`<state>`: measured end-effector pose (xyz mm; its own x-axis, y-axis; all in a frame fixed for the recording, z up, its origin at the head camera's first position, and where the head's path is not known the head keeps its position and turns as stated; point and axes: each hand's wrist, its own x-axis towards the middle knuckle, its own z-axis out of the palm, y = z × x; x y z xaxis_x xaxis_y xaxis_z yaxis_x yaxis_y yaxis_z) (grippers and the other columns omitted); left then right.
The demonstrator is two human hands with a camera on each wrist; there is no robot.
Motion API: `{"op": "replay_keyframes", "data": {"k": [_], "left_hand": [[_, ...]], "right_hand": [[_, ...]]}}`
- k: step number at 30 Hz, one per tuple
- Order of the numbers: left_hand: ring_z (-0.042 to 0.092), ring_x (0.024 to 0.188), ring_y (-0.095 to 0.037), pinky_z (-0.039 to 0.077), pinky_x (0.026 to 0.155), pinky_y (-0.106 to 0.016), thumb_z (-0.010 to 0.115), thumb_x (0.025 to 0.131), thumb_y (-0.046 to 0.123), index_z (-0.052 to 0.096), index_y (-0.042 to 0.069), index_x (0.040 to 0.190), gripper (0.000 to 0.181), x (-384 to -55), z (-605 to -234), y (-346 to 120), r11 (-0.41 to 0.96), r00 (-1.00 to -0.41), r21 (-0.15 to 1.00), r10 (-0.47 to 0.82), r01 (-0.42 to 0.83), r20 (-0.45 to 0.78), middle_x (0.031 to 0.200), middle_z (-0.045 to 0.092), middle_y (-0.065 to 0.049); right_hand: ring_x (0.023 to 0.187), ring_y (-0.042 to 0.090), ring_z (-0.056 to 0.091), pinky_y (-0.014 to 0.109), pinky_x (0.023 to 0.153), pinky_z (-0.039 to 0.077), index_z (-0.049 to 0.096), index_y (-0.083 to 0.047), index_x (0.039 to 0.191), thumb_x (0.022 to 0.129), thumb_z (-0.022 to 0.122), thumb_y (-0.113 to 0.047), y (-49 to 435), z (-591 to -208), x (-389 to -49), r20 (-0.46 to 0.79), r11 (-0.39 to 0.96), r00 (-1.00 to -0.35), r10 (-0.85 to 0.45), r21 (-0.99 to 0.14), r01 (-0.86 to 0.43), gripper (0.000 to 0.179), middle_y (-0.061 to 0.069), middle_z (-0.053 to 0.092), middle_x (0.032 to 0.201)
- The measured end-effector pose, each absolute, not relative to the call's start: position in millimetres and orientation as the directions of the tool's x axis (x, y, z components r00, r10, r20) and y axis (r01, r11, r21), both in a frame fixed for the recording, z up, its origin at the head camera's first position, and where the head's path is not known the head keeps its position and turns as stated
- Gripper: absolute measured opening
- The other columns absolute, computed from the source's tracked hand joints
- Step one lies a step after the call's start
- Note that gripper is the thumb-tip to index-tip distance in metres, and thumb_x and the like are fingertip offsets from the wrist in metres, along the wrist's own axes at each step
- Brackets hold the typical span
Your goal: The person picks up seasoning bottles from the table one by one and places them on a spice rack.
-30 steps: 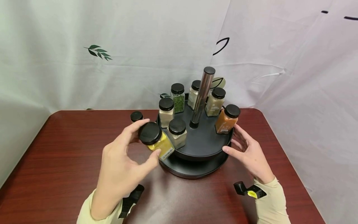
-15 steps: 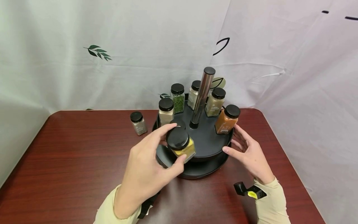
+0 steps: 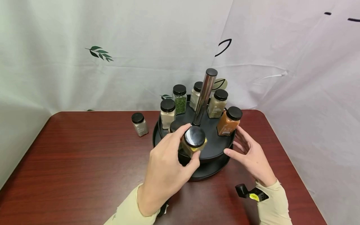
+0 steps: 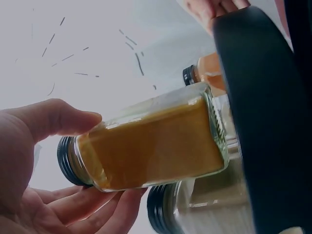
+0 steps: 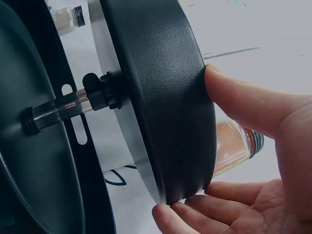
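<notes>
My left hand (image 3: 167,167) pinches a square glass spice jar (image 3: 194,137) of yellow powder between thumb and fingers, near its black lid. The jar is above the front of the upper tier (image 3: 216,147) of a black two-tier turntable rack. In the left wrist view, the yellow jar (image 4: 151,146) has its base close to the tier's rim; whether they touch I cannot tell. Behind the left hand, one pale spice jar (image 3: 175,125) is mostly hidden. With thumb and fingers my right hand (image 3: 254,159) grips the upper tier's right rim, beside an orange spice jar (image 3: 228,122).
Jars of green herbs (image 3: 180,103) and pale powders stand round the upper tier's back and left. A metal post (image 3: 206,97) rises from its middle. The lower tier (image 3: 209,172) juts out below. Another jar (image 3: 140,126) stands on the table, left of the rack.
My left hand has carried the yellow spice jar rightward from the rack's left edge to above the upper tier, and the jar has become more upright. My right hand stays on the rim.
</notes>
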<state>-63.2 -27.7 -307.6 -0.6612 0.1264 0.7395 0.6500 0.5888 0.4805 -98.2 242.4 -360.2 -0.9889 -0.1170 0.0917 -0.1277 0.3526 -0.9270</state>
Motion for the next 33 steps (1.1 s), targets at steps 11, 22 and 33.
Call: {"op": "replay_keyframes", "data": {"k": [11,22,33], "left_hand": [[0.068,0.098,-0.023,0.058,0.083,-0.036,0.079,0.078,0.010,0.058,-0.002,0.132,0.059,-68,-326,-6,0.642,-0.640,0.432,0.122,0.634,0.758,0.110,0.072,-0.011],[0.070,0.096,-0.022,0.058,0.081,-0.035,0.080,0.081,0.014,0.058,-0.003,0.133,0.059,-73,-341,4,0.688,-0.659,0.409,0.134,0.600,0.740,0.106,0.072,-0.013],[0.071,0.099,-0.023,0.058,0.083,-0.034,0.082,0.082,0.020,0.056,-0.005,0.134,0.063,-74,-342,4,0.731,-0.665,0.377,0.140,0.569,0.733,0.111,0.072,-0.015]], "right_hand": [[0.139,0.034,0.044,0.018,0.101,0.044,0.025,-0.010,0.159,0.088,0.079,-0.012,242,-360,-97,0.092,0.383,-0.989,-0.112,-0.915,-0.128,0.089,0.014,0.035,0.159],[0.139,0.035,0.043,0.016,0.101,0.043,0.024,-0.010,0.160,0.088,0.079,-0.010,241,-360,-98,0.098,0.375,-0.988,-0.116,-0.917,-0.135,0.090,0.014,0.033,0.159],[0.138,0.033,0.045,0.016,0.101,0.043,0.023,-0.014,0.160,0.087,0.080,-0.012,241,-361,-98,0.092,0.370,-0.988,-0.121,-0.919,-0.132,0.093,0.012,0.034,0.160]]}}
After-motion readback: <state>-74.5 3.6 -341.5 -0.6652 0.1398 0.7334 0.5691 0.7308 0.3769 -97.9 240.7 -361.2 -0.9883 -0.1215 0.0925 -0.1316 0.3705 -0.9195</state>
